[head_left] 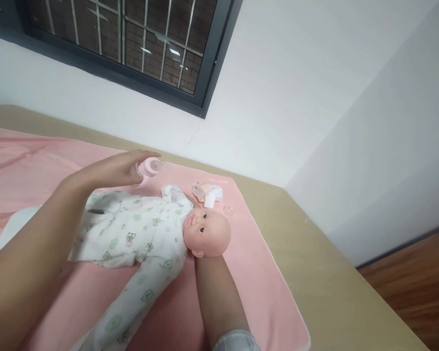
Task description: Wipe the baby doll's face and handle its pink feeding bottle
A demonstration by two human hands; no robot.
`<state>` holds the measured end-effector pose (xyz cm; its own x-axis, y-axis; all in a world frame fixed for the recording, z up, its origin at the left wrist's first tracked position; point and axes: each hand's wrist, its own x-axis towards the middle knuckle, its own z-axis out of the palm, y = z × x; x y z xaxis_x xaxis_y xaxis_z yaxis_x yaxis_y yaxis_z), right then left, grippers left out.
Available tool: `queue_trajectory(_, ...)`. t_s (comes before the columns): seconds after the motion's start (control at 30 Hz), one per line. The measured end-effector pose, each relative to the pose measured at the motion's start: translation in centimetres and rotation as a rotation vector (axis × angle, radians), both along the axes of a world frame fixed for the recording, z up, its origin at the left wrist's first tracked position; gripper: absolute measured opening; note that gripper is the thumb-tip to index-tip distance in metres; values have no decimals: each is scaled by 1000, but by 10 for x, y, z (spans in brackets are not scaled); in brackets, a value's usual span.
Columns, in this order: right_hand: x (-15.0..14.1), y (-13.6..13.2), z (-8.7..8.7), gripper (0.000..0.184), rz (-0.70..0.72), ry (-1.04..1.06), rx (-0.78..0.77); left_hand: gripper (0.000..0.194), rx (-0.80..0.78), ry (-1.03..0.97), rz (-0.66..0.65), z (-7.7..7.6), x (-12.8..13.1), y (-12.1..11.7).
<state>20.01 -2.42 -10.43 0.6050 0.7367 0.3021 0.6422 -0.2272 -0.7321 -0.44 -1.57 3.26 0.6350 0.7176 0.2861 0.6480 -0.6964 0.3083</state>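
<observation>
A baby doll (207,233) in a white patterned sleepsuit (139,234) lies on a pink towel (263,282). My left hand (113,170) hovers above the doll's chest, closed round a small pink baby bottle (148,169) whose clear teat end points toward the doll's head. My right forearm (219,297) reaches up from the bottom. Its hand is hidden under the doll's head, so its fingers do not show.
The towel covers a tan mattress (314,263) set into a white wall corner under a barred window (131,39). A small white and orange item (208,191) and a clear cap (228,210) lie above the doll's head. Wooden floor (417,287) shows at right.
</observation>
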Motion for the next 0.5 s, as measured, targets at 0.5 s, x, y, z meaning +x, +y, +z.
queue_trajectory(0.5, 4, 2, -10, 68, -336, 597, 286, 50, -98, 79, 404, -74, -22, 66)
